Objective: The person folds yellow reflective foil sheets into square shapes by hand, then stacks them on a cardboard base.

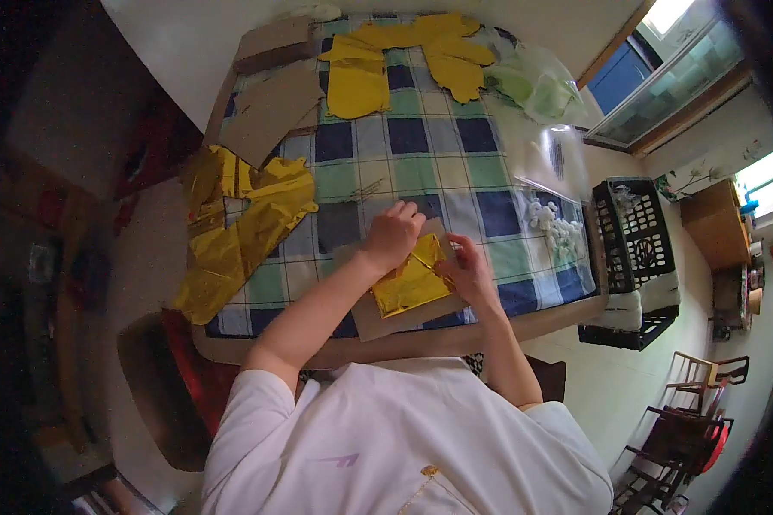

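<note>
A folded piece of shiny gold foil (404, 292) lies on a flat piece of brown cardboard (371, 324) near the front edge of the table. My left hand (393, 236) is over the upper left of the foil, fingers curled and closed; whatever is between them is hidden. At the foil's right edge, my right hand (470, 270) has its thumb and fingers closed on the foil. Just beyond my left hand, a few thin dark sticks or wires (369, 190) rest on the checked tablecloth (412, 172).
Crumpled gold foil (240, 240) hangs over the table's left edge. Cardboard sheets (275, 112) and yellow cut shapes (358, 77) lie at the back. To the right are a clear plastic bag (541, 86), small white pieces (554, 225) and a black crate (636, 240) beside the table.
</note>
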The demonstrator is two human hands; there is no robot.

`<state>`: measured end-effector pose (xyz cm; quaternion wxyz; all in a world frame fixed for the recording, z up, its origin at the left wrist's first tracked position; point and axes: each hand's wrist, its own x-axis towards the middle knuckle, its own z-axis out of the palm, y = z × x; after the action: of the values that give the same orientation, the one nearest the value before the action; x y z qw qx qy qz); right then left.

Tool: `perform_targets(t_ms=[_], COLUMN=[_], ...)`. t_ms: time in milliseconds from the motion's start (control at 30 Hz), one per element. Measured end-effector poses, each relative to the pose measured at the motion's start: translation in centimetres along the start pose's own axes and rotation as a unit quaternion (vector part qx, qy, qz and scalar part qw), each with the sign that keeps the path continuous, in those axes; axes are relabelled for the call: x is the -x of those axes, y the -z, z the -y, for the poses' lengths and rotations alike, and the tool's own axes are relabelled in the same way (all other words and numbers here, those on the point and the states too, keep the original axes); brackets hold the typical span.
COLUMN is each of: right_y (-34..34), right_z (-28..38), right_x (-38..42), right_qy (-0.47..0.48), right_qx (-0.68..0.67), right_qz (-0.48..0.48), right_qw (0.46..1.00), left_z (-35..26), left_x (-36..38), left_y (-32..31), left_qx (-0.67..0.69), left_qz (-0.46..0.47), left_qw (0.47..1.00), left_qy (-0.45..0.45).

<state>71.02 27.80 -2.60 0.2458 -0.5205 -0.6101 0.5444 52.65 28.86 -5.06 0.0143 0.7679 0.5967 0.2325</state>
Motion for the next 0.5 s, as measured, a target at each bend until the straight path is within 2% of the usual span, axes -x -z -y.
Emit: perform_targets(t_ms=[100,167,267,367,467,500], right_y=[-0.2,0.0,-0.4,-0.5,-0.2,-0.2], right_z=[-1.3,-0.2,-4.9,-3.1,-2.5,-2.5], right_x=[-0.5,-0.3,-1.9,-1.4,-1.2,-1.3], right_qy=[-0.027,-0.077,0.012,0.020,0.031,0.029], right_qx=[-0.072,-0.084,-0.051,-0.026,0.059,0.027], right_qz=[0.008,0.013,0.005,-0.018,-0.017,-0.013], right_qw=[0.997,0.993,0.999,0.999,0.998,0.999], left_z=[0.0,-0.1,-0.1,0.7,0.6,0.4], left_x=[-0.1,0.1,0.5,0.4,0.2,0.2], left_y=[0.3,0.8,1.5,1.0,0.9,1.1], left_qx=[0.031,-0.008,-0.059,-0.064,-0.041,-0.033], left_qz=[-0.055,-0.036,0.007,0.022,0.030,0.034], left_qw=[0.997,0.997,0.993,0.993,0.997,0.998], left_qy=[0.041,0.074,0.100,0.092,0.057,0.043])
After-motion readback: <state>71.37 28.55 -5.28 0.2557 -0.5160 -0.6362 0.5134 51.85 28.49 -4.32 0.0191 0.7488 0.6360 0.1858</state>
